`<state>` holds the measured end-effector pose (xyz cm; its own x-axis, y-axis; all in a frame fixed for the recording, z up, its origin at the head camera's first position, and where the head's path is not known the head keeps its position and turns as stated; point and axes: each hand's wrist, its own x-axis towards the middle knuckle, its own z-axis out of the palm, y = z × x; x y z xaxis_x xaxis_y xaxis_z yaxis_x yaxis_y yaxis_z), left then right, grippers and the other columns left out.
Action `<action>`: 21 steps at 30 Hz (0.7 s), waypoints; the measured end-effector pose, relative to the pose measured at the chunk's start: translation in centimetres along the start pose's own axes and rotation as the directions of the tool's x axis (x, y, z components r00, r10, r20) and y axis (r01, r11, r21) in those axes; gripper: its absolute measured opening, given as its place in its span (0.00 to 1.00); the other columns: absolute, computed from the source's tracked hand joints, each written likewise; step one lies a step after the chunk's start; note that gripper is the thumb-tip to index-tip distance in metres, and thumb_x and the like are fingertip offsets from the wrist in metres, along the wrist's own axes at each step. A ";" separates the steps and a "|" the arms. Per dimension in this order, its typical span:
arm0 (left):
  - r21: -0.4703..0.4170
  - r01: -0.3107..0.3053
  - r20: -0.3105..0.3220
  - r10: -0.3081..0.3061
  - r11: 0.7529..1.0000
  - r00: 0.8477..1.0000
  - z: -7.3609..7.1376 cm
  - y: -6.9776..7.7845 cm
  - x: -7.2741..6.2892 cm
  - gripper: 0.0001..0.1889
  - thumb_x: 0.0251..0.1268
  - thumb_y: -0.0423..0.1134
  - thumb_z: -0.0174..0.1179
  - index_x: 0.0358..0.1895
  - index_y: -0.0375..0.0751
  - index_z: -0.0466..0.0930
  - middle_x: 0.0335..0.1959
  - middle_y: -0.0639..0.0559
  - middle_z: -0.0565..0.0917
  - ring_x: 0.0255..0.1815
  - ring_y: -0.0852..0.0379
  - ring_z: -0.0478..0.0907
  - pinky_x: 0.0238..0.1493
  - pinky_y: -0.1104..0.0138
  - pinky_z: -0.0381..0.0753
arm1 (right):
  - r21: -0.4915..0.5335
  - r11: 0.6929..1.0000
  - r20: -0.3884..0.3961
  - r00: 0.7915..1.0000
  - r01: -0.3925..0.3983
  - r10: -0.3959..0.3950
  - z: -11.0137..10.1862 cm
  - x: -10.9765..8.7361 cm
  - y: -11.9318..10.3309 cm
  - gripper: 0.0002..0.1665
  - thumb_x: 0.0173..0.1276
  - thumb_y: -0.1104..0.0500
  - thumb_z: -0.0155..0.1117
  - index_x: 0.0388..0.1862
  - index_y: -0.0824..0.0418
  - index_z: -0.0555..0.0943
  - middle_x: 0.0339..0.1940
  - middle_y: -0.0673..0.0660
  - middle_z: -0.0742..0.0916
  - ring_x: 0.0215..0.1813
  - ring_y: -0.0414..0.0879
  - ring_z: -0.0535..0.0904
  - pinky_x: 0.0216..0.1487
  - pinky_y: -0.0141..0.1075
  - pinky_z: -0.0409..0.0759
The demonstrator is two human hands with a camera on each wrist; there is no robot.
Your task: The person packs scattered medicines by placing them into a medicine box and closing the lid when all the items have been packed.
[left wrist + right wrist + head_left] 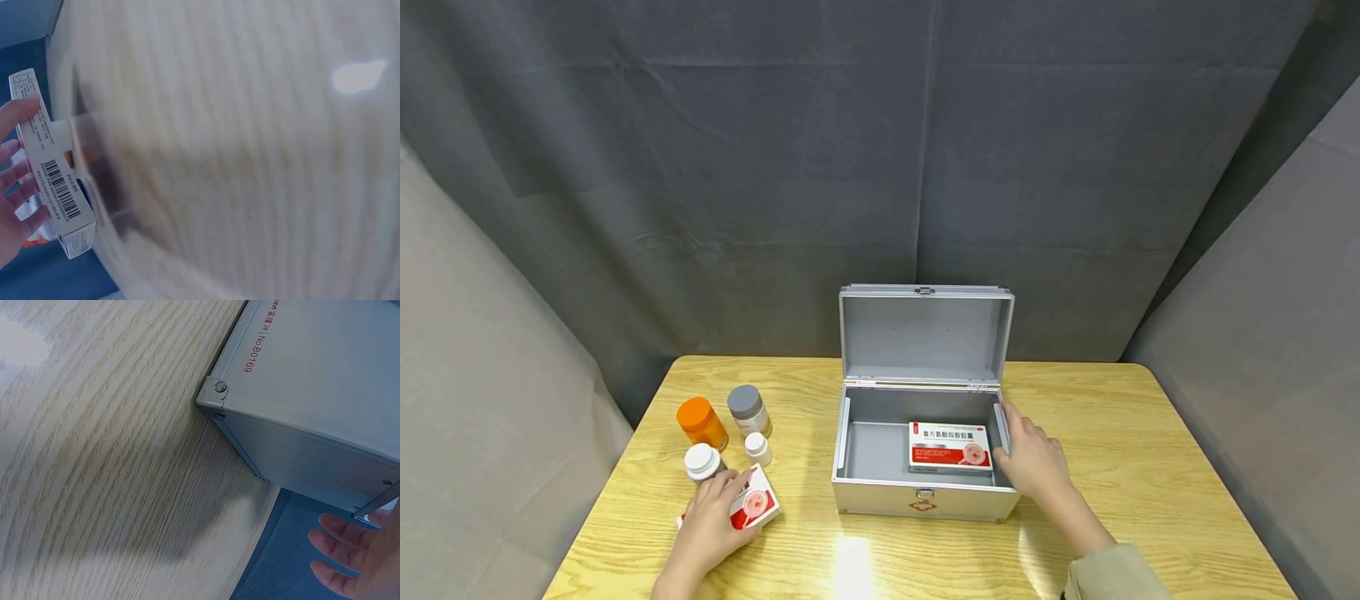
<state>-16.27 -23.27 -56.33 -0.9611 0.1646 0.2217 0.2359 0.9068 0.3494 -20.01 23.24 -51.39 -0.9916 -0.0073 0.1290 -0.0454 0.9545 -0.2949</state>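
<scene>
My left hand [709, 518] holds a white and red medicine box [758, 498] low over the table's left side. In the left wrist view the box shows its barcode face, thumb and fingers on it. White text and red bands mark a similar medicine box [951, 447] lying inside the silver metal case [880, 500]. The case's lid stands up at the back. At the case's right rim rests my right hand [1037, 457], touching the edge with thumb and index finger. Its other fingers [340, 550] extend loosely beside the case in the right wrist view.
Several bottles stand at the left beyond my left hand: an orange one [702, 423], a grey-capped one [748, 408], a white-capped one [702, 460] and a small white one [757, 448]. Grey cloth [760, 167] hangs behind the wooden table [1105, 433].
</scene>
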 end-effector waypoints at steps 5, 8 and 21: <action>-0.009 -0.034 -0.036 0.033 0.999 0.999 -1.1 1.4 0.5 0.41 0.30 0.46 0.73 0.58 0.43 0.73 0.52 0.43 0.73 0.53 0.43 0.67 0.53 0.45 0.64 | 0.000 1.000 0.001 1.000 -0.005 0.005 -0.1 0.0 -0.1 0.44 0.56 0.54 0.59 0.69 0.61 0.53 0.54 0.71 0.75 0.52 0.67 0.72 0.45 0.62 0.68; -0.008 -0.059 -0.046 0.059 0.998 0.997 -1.9 2.3 1.0 0.41 0.30 0.46 0.73 0.58 0.43 0.73 0.52 0.44 0.73 0.53 0.45 0.67 0.53 0.47 0.64 | 0.001 1.000 0.002 1.000 -0.006 0.006 -0.1 0.0 -0.1 0.44 0.56 0.54 0.59 0.69 0.61 0.53 0.54 0.71 0.75 0.52 0.67 0.72 0.45 0.62 0.68; 0.004 -0.126 -0.063 0.126 0.992 0.990 -4.6 4.9 2.7 0.42 0.31 0.45 0.74 0.60 0.46 0.71 0.54 0.44 0.71 0.53 0.43 0.67 0.55 0.47 0.63 | 0.010 1.000 0.005 1.000 -0.008 0.008 -0.1 0.0 -0.1 0.44 0.56 0.54 0.58 0.69 0.60 0.52 0.55 0.70 0.75 0.53 0.67 0.72 0.45 0.61 0.68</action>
<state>-17.09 -20.14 -49.86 -0.9128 0.2528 0.3207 0.3546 0.8803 0.3152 -19.97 23.19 -51.23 -0.9926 -0.0012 0.1218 -0.0386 0.9515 -0.3052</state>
